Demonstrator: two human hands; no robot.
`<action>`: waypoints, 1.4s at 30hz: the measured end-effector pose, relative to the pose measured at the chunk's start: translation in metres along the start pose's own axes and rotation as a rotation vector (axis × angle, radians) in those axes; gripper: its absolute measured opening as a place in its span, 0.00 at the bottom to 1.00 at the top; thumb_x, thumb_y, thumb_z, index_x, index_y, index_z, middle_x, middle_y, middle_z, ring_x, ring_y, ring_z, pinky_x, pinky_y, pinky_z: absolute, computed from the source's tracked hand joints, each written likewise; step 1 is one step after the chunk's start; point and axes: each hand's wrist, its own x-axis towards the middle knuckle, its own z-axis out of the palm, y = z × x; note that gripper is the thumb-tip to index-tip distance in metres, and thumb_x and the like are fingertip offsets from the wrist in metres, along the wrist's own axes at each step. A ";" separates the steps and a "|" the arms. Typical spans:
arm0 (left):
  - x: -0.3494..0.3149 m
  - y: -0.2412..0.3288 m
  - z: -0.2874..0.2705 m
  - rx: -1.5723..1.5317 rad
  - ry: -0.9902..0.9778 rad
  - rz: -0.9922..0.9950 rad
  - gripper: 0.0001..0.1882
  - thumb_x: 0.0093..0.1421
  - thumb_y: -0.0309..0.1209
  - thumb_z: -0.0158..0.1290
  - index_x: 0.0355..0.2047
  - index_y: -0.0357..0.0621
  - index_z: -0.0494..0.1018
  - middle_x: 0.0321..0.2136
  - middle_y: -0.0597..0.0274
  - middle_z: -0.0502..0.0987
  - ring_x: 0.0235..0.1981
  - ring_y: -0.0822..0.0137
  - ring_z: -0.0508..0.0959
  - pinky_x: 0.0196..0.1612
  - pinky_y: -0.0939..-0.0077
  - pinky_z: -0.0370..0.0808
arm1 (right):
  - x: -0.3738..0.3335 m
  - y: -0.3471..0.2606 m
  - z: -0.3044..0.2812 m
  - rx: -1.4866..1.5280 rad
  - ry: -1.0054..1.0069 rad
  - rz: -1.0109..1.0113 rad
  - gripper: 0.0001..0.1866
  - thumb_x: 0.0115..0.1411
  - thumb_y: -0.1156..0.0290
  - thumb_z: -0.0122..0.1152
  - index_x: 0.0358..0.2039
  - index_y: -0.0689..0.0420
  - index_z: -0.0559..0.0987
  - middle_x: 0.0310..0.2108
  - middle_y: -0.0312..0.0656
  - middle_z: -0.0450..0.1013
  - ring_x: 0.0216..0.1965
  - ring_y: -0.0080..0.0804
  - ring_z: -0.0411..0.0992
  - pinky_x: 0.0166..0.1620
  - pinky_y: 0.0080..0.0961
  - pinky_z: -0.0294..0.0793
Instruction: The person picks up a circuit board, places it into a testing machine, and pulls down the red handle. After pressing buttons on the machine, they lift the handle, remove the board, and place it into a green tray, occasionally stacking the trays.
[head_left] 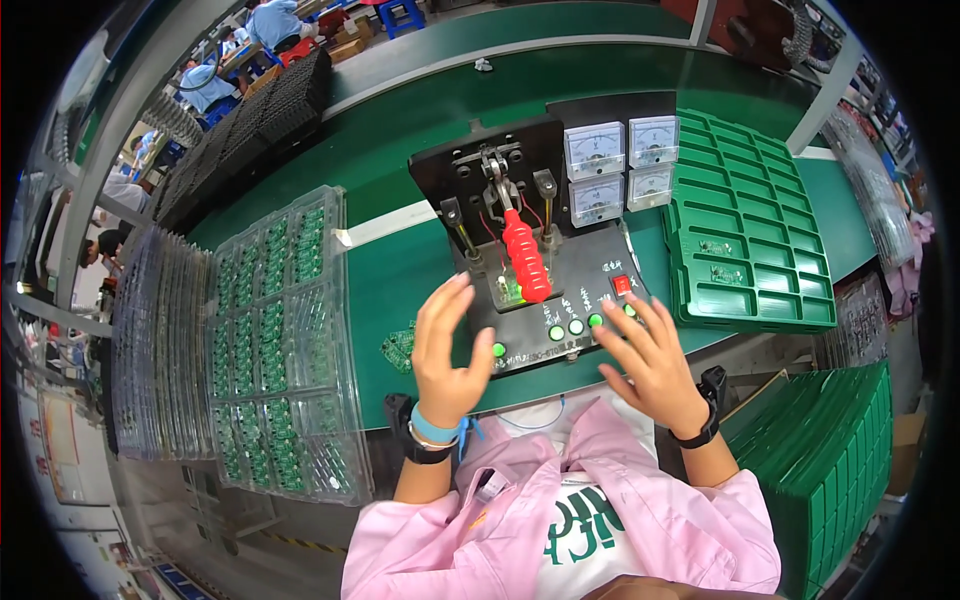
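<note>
Hands, bare and open, reach in from the lower centre of the frame, out of pink sleeves. The left hand (447, 365), wearing a blue band (432, 430) at the wrist, has its fingers raised and thumb apart; the right hand (655, 370) is spread wide. From where I stand, I cannot tell whether either touches the panel between them.

That panel belongs to a black bench-top test fixture (590, 260) at the centre of the frame, on a green work surface (390, 270). Its red ribbed handle (526, 255) slopes down toward the person. Four square white dial meters (594, 150) stand at its upper right, and a red rocker switch (622, 285) sits near the right fingertips.

Just left of the left hand lies a small green circuit board (398, 350). Further left, a clear plastic compartment tray (350, 400) holds rows of similar boards. At the upper right rests a green plastic grid tray (755, 225); more green trays (850, 470) are stacked at the lower right.
</note>
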 end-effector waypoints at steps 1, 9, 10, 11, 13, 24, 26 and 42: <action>-0.005 -0.005 -0.003 0.030 -0.032 -0.162 0.22 0.51 0.25 0.59 0.49 0.39 0.73 0.51 0.49 0.73 0.55 0.48 0.71 0.58 0.54 0.65 | -0.002 -0.002 0.003 0.002 0.032 -0.050 0.26 0.49 0.72 0.65 0.51 0.56 0.73 0.58 0.46 0.67 0.58 0.47 0.66 0.60 0.53 0.60; -0.019 -0.018 0.003 0.220 -0.140 -0.103 0.22 0.54 0.32 0.59 0.49 0.40 0.73 0.59 0.47 0.65 0.59 0.43 0.65 0.60 0.52 0.62 | -0.023 -0.004 0.059 -0.011 0.132 -0.013 0.26 0.52 0.62 0.65 0.53 0.52 0.75 0.58 0.38 0.69 0.59 0.38 0.65 0.62 0.50 0.55; -0.016 -0.018 0.007 0.210 -0.147 -0.097 0.22 0.54 0.32 0.59 0.49 0.40 0.73 0.59 0.47 0.65 0.59 0.43 0.65 0.60 0.52 0.62 | -0.023 -0.006 0.060 -0.008 0.039 0.041 0.26 0.52 0.61 0.64 0.53 0.51 0.75 0.57 0.35 0.69 0.59 0.36 0.65 0.63 0.49 0.54; -0.012 -0.018 0.009 0.262 -0.128 -0.047 0.24 0.52 0.34 0.61 0.50 0.43 0.73 0.60 0.48 0.64 0.60 0.43 0.62 0.60 0.49 0.60 | -0.023 -0.006 0.060 -0.016 0.040 0.052 0.26 0.52 0.61 0.64 0.53 0.51 0.75 0.57 0.35 0.69 0.59 0.36 0.65 0.63 0.49 0.54; -0.005 -0.016 0.012 0.370 -0.085 0.052 0.30 0.49 0.38 0.64 0.53 0.49 0.72 0.62 0.51 0.61 0.63 0.41 0.58 0.61 0.44 0.57 | -0.021 -0.007 0.057 -0.014 0.028 0.066 0.26 0.53 0.59 0.64 0.53 0.50 0.75 0.57 0.34 0.69 0.59 0.34 0.65 0.63 0.48 0.53; -0.014 -0.010 0.012 0.482 -0.208 -0.068 0.37 0.48 0.50 0.64 0.58 0.52 0.69 0.65 0.51 0.56 0.65 0.40 0.52 0.64 0.40 0.46 | 0.092 -0.010 0.020 0.327 0.185 -0.371 0.17 0.50 0.66 0.68 0.41 0.56 0.80 0.43 0.40 0.77 0.44 0.35 0.75 0.51 0.40 0.71; -0.018 -0.014 0.010 0.407 -0.147 -0.119 0.36 0.50 0.50 0.63 0.57 0.52 0.69 0.66 0.52 0.56 0.65 0.40 0.52 0.64 0.40 0.46 | 0.156 -0.010 0.002 0.216 0.518 -0.604 0.16 0.53 0.67 0.64 0.43 0.55 0.80 0.45 0.40 0.76 0.47 0.36 0.75 0.56 0.40 0.67; -0.062 -0.043 -0.046 0.694 -0.368 -0.262 0.10 0.59 0.26 0.54 0.42 0.41 0.76 0.48 0.56 0.74 0.50 0.56 0.73 0.58 0.55 0.62 | 0.090 0.010 0.050 -0.154 -0.282 -0.262 0.15 0.51 0.75 0.56 0.41 0.64 0.75 0.14 0.38 0.70 0.12 0.32 0.69 0.16 0.27 0.67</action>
